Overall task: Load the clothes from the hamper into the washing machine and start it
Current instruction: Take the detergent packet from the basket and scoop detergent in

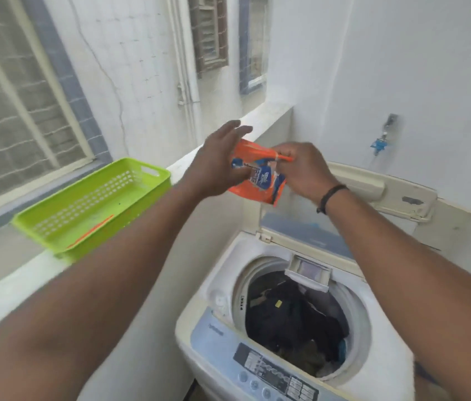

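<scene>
While lid up, dark clothes (292, 316) heaped in drum.

At frame centre we hold an orange detergent pouch (257, 172) between our left hand (217, 163) and right hand (303, 169), which pinches its top edge. At lower right the washing machine (217, 287) stands lid up, dark clothes (292, 316) in its drum. A green basket (63, 227) sits on the ledge (3, 293) at left.
</scene>
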